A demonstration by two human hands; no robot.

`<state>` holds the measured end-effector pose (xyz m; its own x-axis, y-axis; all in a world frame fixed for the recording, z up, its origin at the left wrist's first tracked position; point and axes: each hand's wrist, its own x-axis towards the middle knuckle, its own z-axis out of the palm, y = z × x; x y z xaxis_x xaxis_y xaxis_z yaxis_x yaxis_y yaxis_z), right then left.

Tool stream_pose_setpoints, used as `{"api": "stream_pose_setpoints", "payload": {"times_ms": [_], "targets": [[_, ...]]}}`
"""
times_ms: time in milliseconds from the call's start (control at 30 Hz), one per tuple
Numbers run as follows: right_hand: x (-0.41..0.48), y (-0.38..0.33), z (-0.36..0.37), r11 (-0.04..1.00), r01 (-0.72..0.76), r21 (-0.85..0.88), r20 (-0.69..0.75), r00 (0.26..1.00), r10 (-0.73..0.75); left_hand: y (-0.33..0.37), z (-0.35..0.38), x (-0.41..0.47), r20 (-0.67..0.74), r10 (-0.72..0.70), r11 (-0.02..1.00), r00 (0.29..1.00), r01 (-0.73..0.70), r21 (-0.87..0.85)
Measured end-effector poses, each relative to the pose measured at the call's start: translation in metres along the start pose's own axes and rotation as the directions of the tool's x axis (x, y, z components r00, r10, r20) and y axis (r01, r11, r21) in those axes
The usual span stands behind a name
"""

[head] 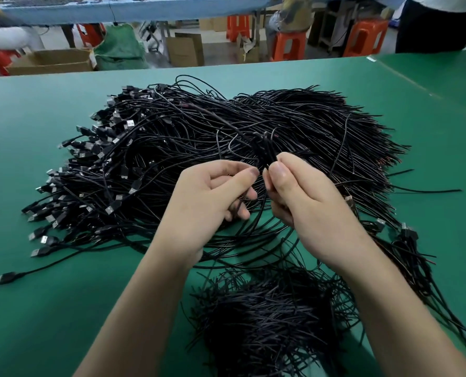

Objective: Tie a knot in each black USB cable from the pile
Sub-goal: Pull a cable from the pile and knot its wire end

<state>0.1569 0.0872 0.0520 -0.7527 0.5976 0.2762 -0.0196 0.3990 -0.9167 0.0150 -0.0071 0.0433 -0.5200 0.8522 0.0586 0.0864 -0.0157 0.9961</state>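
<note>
My left hand (213, 197) pinched one thin black USB cable (263, 205) in front of the big heap of black USB cables (172, 137) on the green counter (36, 308). My right hand (302, 197) pinched its other strand. Loose strands from the heap could, I judged, snag inside the loop.

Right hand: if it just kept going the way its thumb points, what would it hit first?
The right hand would most likely meet the cable it pinches, then the left hand, whose fingers sit just across a narrow gap. Both hover over the pile, so depth is unclear.
</note>
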Motion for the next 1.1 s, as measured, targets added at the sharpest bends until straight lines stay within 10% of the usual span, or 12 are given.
{"api": "stream_pose_setpoints", "payload": {"times_ms": [233,467,700,1100], "targets": [[-0.004,0.000,0.010,0.976,0.009,-0.217,-0.055,0.998,-0.021,-0.002,0.012,0.001,-0.072,-0.021,0.982,0.997,0.008,-0.186],[-0.002,0.002,0.006,0.957,-0.068,-0.281,-0.192,0.981,0.013,0.000,0.010,0.001,0.154,-0.086,0.928,0.984,0.135,-0.346],[0.001,0.007,0.003,0.978,-0.086,-0.190,-0.218,0.975,0.044,-0.005,0.005,0.003,0.326,-0.059,0.862,0.944,0.213,-0.460],[-0.002,-0.002,0.007,0.979,-0.090,0.181,0.000,0.996,0.091,-0.008,0.023,-0.001,0.200,0.033,0.897,0.979,0.059,-0.437]]}}
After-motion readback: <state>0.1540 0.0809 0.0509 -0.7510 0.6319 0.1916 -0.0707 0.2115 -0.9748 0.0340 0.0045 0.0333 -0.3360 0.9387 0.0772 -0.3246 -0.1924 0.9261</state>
